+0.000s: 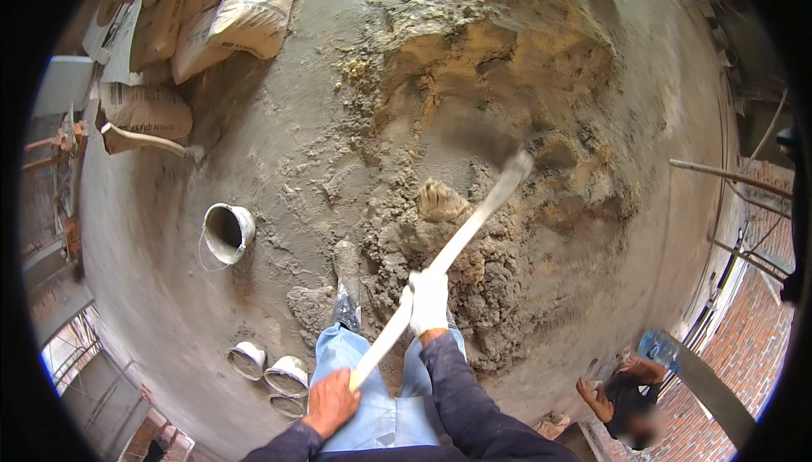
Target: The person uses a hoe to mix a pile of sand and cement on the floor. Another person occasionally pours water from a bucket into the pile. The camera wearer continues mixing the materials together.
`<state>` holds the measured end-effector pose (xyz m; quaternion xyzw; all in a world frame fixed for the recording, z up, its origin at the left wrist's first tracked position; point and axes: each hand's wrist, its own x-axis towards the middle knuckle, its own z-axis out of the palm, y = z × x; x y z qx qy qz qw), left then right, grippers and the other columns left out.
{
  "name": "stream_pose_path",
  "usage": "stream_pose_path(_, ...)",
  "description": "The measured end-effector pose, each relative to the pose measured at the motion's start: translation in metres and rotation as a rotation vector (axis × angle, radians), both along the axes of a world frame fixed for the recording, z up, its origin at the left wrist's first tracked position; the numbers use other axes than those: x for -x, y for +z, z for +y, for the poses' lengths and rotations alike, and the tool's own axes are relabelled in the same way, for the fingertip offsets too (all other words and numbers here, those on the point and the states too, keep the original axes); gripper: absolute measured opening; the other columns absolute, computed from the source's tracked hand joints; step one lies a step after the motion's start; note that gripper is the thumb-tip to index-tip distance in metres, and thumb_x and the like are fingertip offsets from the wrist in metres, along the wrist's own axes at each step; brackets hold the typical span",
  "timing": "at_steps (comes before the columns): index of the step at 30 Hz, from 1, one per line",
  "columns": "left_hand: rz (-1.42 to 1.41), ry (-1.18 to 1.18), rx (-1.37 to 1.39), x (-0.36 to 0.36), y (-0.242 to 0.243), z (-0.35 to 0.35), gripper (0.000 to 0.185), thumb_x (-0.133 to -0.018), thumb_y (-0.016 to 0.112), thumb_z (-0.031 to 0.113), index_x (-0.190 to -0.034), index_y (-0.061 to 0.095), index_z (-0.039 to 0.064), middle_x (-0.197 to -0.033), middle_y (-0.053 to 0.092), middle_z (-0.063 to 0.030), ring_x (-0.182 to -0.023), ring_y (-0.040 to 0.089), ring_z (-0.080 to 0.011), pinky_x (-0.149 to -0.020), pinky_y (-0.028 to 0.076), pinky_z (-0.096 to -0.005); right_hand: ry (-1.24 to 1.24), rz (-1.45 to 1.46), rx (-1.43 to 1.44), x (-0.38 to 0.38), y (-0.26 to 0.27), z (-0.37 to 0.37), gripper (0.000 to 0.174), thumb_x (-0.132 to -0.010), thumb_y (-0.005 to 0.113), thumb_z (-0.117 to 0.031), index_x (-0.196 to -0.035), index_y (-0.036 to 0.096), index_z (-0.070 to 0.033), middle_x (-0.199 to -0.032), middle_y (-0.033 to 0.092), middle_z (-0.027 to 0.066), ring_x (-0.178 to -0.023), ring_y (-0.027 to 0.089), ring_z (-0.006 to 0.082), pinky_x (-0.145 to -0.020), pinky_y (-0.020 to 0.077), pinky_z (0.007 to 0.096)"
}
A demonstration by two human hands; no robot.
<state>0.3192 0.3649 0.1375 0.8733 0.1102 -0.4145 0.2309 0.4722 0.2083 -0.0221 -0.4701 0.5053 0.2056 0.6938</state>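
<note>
A long pale wooden handle (466,233) slants up from my lap to a motion-blurred metal blade (479,138), which looks like a hoe's. My bare left hand (333,402) grips its lower end. Farther up the shaft, my right hand (429,302) is closed around it in a white glove. The blade is at a wide heap of wet grey mortar and brownish sand (482,49). Crumbly lumps of mix (488,310) lie before my legs, and one boot (346,278) is caked with it; the other is mostly hidden.
Left of me stand a bucket with a wire handle (228,233) and several smaller buckets (287,376). Stacked cement sacks (247,11) and another wooden handle (146,139) are at upper left. A seated person (628,398) is at lower right beside a water bottle (658,351). Poles (729,175) jut in at right.
</note>
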Motion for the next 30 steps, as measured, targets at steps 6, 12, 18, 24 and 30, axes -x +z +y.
stream_pose_path(6, -0.394, 0.054, -0.036, -0.107, -0.168, 0.038, 0.044, -0.077, 0.077, 0.017, -0.109, 0.048, 0.006, -0.09, 0.059, -0.0131, -0.083, 0.062, -0.0326, -0.074, 0.05, -0.0448, 0.152, -0.392, -0.031, -0.181, -0.074, 0.064, 0.018, -0.094, 0.057, -0.008, -0.107, 0.043, -0.006, -0.077, 0.054, 0.0046, -0.055, 0.053, 0.0153, -0.046, 0.0491, 0.0293)
stream_pose_path(12, -0.134, 0.347, 0.077, -0.161, -0.232, 0.0, 0.034, -0.083, 0.071, 0.016, -0.102, 0.048, 0.001, -0.086, 0.065, -0.022, -0.076, 0.067, -0.0387, -0.068, 0.055, -0.0481, 0.674, -0.529, 0.266, -0.233, -0.206, 0.071, 0.012, -0.089, 0.061, -0.013, -0.081, 0.056, -0.004, -0.063, 0.054, 0.005, -0.051, 0.055, 0.0176, -0.044, 0.0459, 0.0339)
stream_pose_path(18, 0.035, 0.358, 0.163, -0.031, -0.16, -0.008, 0.032, -0.081, 0.067, 0.016, -0.102, 0.048, 0.001, -0.085, 0.066, -0.0232, -0.082, 0.066, -0.0441, -0.072, 0.051, -0.0543, 0.602, -0.034, 0.109, -0.057, -0.191, 0.043, 0.017, -0.088, 0.055, -0.015, -0.075, 0.054, -0.004, -0.057, 0.053, 0.0066, -0.044, 0.052, 0.02, -0.042, 0.0434, 0.0351)
stream_pose_path(24, 0.297, 0.256, 0.224, 0.06, -0.026, 0.017, 0.03, -0.08, 0.065, 0.02, -0.096, 0.049, 0.0, -0.079, 0.066, -0.0246, -0.073, 0.066, -0.0444, -0.065, 0.052, -0.0542, 0.483, 0.212, 0.09, 0.082, -0.067, 0.03, 0.008, -0.087, 0.058, -0.009, -0.083, 0.052, -0.005, -0.059, 0.049, 0.004, -0.044, 0.051, 0.0187, -0.039, 0.0429, 0.0322)
stream_pose_path(30, 0.372, 0.304, 0.188, 0.07, 0.022, 0.049, 0.037, -0.076, 0.071, 0.023, -0.099, 0.052, 0.001, -0.082, 0.067, -0.0221, -0.077, 0.066, -0.0423, -0.069, 0.053, -0.0496, 0.343, 0.195, 0.077, 0.087, -0.014, 0.066, 0.013, -0.083, 0.061, -0.004, -0.086, 0.048, -0.007, -0.061, 0.048, 0.0032, -0.045, 0.051, 0.0171, -0.039, 0.0448, 0.0315)
